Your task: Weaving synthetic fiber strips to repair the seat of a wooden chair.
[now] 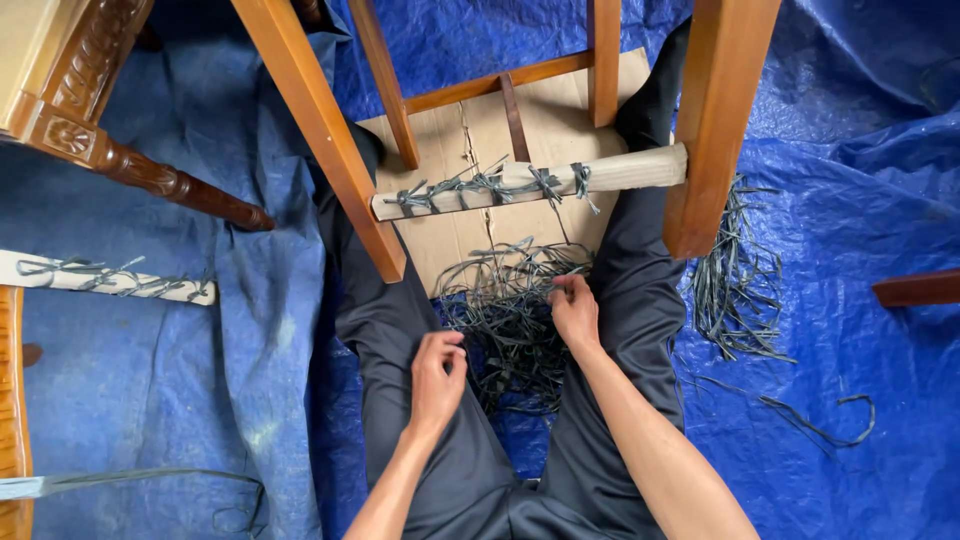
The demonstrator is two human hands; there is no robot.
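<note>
A: What is closest to the camera?

B: Two bare forearms rise from six o'clock over dark grey trousers [470, 470]. The left hand [437, 375] is curled, fingers pinched on a strand at the near edge of the tangle. The right hand [574, 310], toward one o'clock from it, also closes its fingertips on strands at the top of the pile.

A: And the tangle itself?

B: A heap of grey-green cord [510, 320] lies between the person's legs, at the centre, partly on a sheet of cardboard [545, 125] and partly on the blue tarp [850, 200].

A: Beyond that?

B: At twelve o'clock a pale wooden rail [620, 170] spans two chair legs, with knotted cord remnants [480, 187] tied along it. The wooden chair frame [715, 110] stands over the cardboard.

A: To the sides?

B: At three o'clock a second bundle of loose strands [735, 290] lies on the tarp. At nine o'clock another pale rail [100, 277] carries knots, just below a carved dark leg [160, 180].
</note>
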